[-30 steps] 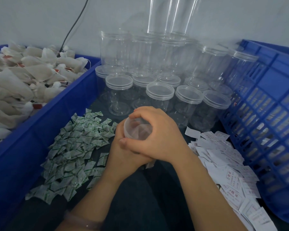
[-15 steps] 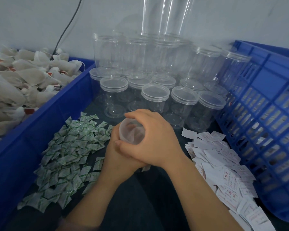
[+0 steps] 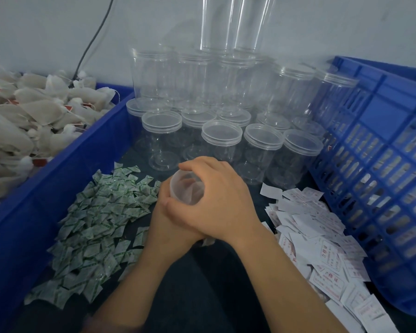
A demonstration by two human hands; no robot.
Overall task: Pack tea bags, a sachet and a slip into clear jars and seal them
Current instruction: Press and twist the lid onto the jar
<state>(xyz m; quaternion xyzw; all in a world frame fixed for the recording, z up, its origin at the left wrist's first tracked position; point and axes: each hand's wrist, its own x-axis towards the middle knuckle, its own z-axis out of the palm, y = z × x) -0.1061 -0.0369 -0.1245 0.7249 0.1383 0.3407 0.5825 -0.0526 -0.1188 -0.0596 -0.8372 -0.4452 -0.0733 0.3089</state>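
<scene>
A clear jar (image 3: 186, 188) with its translucent lid sits between both hands at the middle of the view. My right hand (image 3: 221, 203) curls over the lid from the right, fingers wrapped round its rim. My left hand (image 3: 168, 234) grips the jar body from below and the left, mostly hidden under the right hand. The jar's contents are hidden. Green-and-white sachets (image 3: 94, 227) lie heaped to the left, white printed slips (image 3: 322, 248) to the right. Tea bags (image 3: 29, 121) fill the blue bin at far left.
Several lidded empty jars (image 3: 221, 135) stand stacked in rows behind my hands, against the wall. A blue slotted crate (image 3: 382, 164) rises on the right; the left bin's blue wall (image 3: 70, 176) borders the sachets. A dark cable (image 3: 94, 37) runs down the wall.
Both hands stay clasped on the jar in nearly the same place. The right hand's fingers have shifted slightly round the lid, and the view has drifted a little.
</scene>
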